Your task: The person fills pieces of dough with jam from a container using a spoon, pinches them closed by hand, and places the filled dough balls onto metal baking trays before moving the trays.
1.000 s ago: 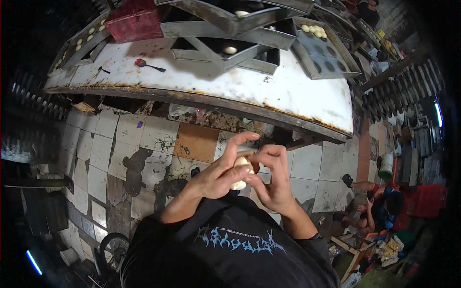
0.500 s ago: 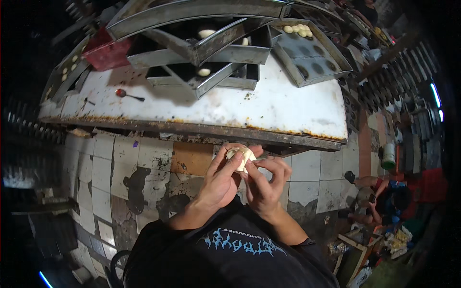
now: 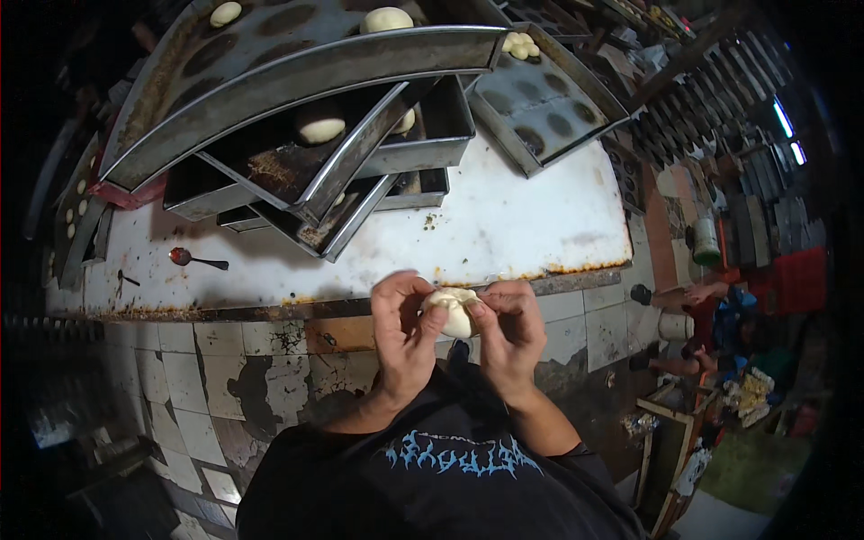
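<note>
A pale piece of dough [image 3: 454, 317] with a gathered, ruffled upper edge is held between my two hands, in front of the table's near edge. My left hand [image 3: 402, 331] pinches its left side, thumb on the near face and fingers curled behind. On the other side, my right hand [image 3: 511, 335] grips it with thumb and fingers. Whether anything is inside the dough is hidden. Past my hands, several metal trays are stacked crosswise; the top tray [image 3: 315, 99] carries a dough ball [image 3: 387, 20], and another dough ball [image 3: 321, 130] rests in the tray beneath.
The white table [image 3: 531, 211] has a rusty near edge. On it lie a red-smeared spoon [image 3: 200, 259] and a small dark tool [image 3: 129, 280]. A round-hollowed tray [image 3: 540, 99] holding clustered dough balls stands at right. Another person [image 3: 711, 324] sits low at far right.
My hands have drawn level on either side of the dough, whose edge now looks more gathered. The view has shifted closer to the table and stacked trays.
</note>
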`<state>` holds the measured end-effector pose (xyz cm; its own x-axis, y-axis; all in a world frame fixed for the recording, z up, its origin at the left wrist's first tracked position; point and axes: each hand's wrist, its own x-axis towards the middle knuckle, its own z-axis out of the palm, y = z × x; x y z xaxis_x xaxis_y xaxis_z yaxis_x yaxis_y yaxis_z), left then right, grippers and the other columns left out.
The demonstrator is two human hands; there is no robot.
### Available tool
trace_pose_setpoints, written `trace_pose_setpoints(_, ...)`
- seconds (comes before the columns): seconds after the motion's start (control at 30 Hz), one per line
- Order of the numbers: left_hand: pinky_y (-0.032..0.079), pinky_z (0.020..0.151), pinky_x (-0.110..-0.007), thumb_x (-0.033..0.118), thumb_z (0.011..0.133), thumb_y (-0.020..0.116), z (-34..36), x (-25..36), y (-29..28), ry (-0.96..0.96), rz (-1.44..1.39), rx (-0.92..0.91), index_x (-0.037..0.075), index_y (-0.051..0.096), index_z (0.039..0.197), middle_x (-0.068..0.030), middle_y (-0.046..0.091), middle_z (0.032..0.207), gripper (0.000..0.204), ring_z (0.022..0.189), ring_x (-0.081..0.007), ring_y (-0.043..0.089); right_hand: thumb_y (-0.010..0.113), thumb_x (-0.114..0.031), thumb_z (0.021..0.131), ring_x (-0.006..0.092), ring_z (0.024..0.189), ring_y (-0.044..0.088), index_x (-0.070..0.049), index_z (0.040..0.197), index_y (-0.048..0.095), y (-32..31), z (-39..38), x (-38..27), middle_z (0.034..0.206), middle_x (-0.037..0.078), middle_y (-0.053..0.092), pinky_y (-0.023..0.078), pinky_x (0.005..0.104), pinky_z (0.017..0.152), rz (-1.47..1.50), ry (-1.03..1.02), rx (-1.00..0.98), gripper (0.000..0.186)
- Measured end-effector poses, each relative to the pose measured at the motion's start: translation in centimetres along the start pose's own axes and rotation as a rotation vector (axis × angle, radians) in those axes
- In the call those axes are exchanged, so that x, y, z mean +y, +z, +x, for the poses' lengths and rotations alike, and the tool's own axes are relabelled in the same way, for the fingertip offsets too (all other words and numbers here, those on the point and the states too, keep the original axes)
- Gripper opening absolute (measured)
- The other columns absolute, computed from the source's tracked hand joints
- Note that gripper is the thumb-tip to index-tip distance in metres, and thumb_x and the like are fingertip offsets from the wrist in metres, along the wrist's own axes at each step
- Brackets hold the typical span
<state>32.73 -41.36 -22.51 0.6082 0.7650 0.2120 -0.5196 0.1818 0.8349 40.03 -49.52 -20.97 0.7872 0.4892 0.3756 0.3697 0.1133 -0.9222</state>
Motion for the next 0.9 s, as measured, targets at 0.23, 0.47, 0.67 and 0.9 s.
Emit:
trace_pose_setpoints(0.23,0.049,0.073,-0.028,0.005,0.091,0.048,0.4,-1.0,2.9,-0.344,0.027,0.237,-0.003,0.055,0.101,-0.0148,0.062,0.091,0.015,0.082,-0.0185,0.06,0.068,0.006,0.068,0.0223,0.075,0.057,0.001,0.093,0.06,-3.2,0.0,0.2,0.084,0.013,0.057,0.048,0.03,0.065,-0.321,-0.443,-0.315,0.027)
trace_pose_setpoints(0.47,0.045,0.084,-0.033,0.003,0.072,0.07,-4.0,-1.6,7.5,0.226,0.589,-0.113,0.001,0.057,0.107,-0.012,0.051,0.114,0.037,0.102,-0.0235,0.053,0.064,0.004,0.077,0.0112,0.069,0.054,0.002,0.094,0.058,-10.6,4.4,0.8,0.074,0.005,0.056,0.045,0.0227,0.061,0.343,0.256,-0.45,0.018)
trace_pose_setpoints(0.67,0.047,0.082,-0.033,-0.001,0.071,0.068,-6.4,-1.8,8.6,0.345,0.852,0.034,0.002,0.056,0.104,-0.0126,0.05,0.109,0.034,0.098,-0.0241,0.054,0.064,0.0,0.08,0.0087,0.069,0.053,0.003,0.091,0.058,-11.2,4.5,1.5,0.096,0.008,0.048,0.045,0.0217,0.057,0.564,0.455,-0.867,0.013)
trace_pose_setpoints(0.9,0.046,0.078,-0.027,0.005,0.092,0.045,-6.5,-0.5,7.8,-0.005,-0.067,0.473,0.003,0.032,0.117,-0.0123,0.055,0.1,0.028,0.089,-0.0178,0.057,0.072,-0.001,0.068,0.0215,0.084,0.05,-0.001,0.086,0.063,-8.0,-0.5,0.3,0.097,0.011,0.05,0.043,0.0296,0.069,-0.008,-0.431,-0.598,0.02)
